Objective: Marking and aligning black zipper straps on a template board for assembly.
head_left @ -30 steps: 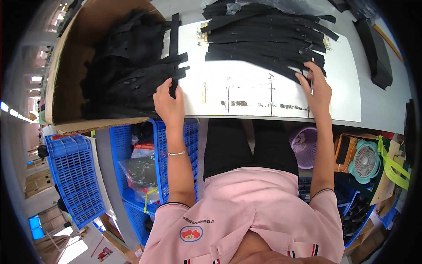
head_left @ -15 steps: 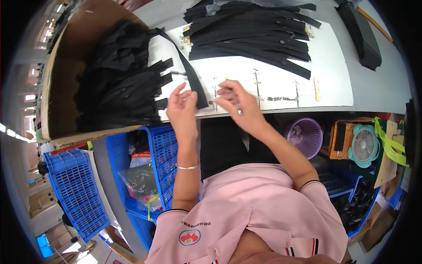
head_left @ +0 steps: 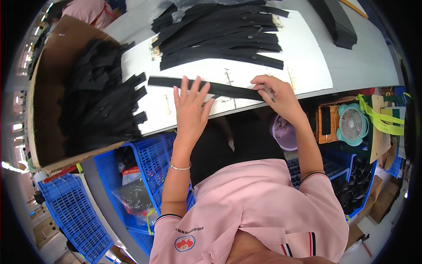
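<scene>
A black fabric strip (head_left: 228,90) lies lengthwise across the white board (head_left: 307,57) near the table's front edge. My left hand (head_left: 192,103) rests on its left half, fingers spread and stretched out. At the strip's right end, my right hand (head_left: 283,99) has its fingers closed around the fabric. A slim, pale, shiny object (head_left: 267,92) also shows in the right hand; its kind cannot be made out. Behind the hands, a stack of similar black strips (head_left: 220,35) covers the far part of the board. Dark marks are drawn on the board near the strip.
On the left stands an open cardboard box (head_left: 44,88) with a heap of black strips (head_left: 101,97). A black curved piece (head_left: 336,24) lies at the far right. Below the table edge are a purple basket (head_left: 285,136), a turquoise fan (head_left: 351,123) and blue crates (head_left: 72,211). Another person (head_left: 90,11) is at the far left.
The strip that hung at the box's edge now lies across the board. My left hand has flattened onto it, and my right hand has moved right and grasped its end. The view has shifted.
</scene>
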Motion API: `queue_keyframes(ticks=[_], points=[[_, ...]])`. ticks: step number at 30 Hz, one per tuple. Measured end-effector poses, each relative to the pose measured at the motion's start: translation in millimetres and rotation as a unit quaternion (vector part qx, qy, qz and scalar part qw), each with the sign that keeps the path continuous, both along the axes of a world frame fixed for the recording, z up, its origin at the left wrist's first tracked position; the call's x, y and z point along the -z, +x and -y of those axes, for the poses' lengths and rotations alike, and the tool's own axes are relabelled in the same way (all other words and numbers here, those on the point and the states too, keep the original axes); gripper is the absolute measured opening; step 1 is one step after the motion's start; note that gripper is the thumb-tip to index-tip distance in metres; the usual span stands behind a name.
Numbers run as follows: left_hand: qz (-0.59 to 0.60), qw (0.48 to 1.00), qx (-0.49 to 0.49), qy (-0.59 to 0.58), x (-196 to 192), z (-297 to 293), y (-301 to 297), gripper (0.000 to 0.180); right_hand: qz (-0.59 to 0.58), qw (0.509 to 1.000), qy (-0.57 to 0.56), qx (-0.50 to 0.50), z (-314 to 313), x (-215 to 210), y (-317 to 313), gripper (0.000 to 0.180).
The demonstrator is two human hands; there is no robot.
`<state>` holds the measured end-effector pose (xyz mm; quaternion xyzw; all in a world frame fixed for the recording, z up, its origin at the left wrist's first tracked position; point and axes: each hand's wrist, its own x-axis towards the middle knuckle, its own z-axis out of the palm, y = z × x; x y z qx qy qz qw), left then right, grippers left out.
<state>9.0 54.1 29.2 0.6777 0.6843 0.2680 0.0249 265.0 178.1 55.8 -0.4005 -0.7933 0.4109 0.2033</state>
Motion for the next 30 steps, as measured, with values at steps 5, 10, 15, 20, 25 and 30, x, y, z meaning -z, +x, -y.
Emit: queue_keyframes(ticks=[5,10,15,20,25,30], points=[[-0.025,0.999,0.023,-0.027,3.1,-9.7,28.1,0.046,0.073,0.904,0.404,0.116,-1.4,15.8,8.8,0.027],[-0.034,0.998,-0.012,-0.052,-0.6,-11.4,42.5,0.051,0.084,0.858,0.463,0.205,34.6,55.3,4.9,0.036],[-0.021,0.997,-0.015,-0.067,-3.4,-12.6,47.9,0.054,0.123,0.890,0.403,0.174,29.7,55.4,20.9,0.051],[-0.021,0.997,-0.005,-0.079,-0.1,-2.6,57.5,0.064,0.120,0.907,0.376,0.143,13.7,52.0,55.0,0.055],[-0.034,0.994,-0.067,-0.083,8.3,21.2,43.0,0.069,0.113,0.910,0.373,0.145,14.5,59.6,54.0,0.045],[-0.014,0.986,-0.133,-0.097,13.9,47.4,12.7,0.077,0.124,0.893,0.407,0.144,11.8,70.3,59.4,0.035]])
